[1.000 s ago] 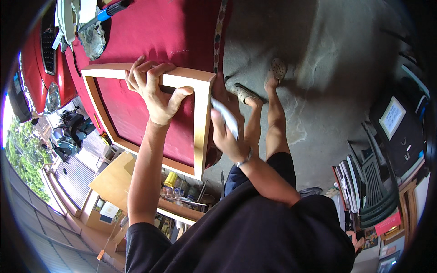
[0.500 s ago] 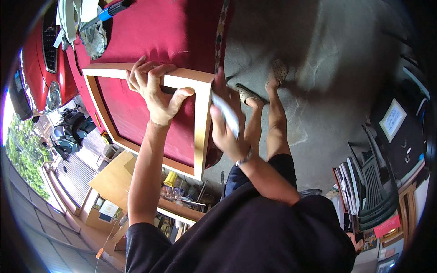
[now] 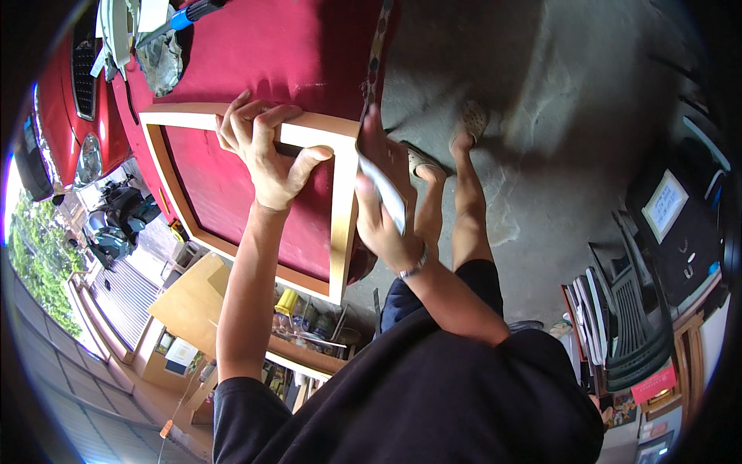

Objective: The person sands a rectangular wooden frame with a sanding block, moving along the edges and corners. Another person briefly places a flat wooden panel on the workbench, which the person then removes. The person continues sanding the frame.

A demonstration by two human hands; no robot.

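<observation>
A pale wooden frame [image 3: 340, 220] lies tilted on a table with a red cloth [image 3: 286, 62]. My left hand [image 3: 267, 155] grips the frame's far rail near the right corner, its fingers over the rail and its thumb resting on the corner. At the frame's right outer edge, my right hand [image 3: 386, 232] is closed round a folded whitish sheet of sandpaper [image 3: 385, 195]. The sheet lies against that side of the wood, and its far end is blurred. My right fingertips are partly hidden behind the sheet and smeared by motion.
At the table's far left lie a blue-and-black handled tool [image 3: 182, 19] and a crumpled grey rag [image 3: 160, 66]. A red car [image 3: 93, 147] and a motorbike [image 3: 116, 224] stand beyond. Stacked dark green chairs [image 3: 638, 309] are at the right. My feet in clogs [image 3: 471, 122] are on the concrete floor.
My right hand and the sandpaper have shifted slightly up and left along the frame's right edge. My left hand keeps its hold, and the frame has hardly moved.
</observation>
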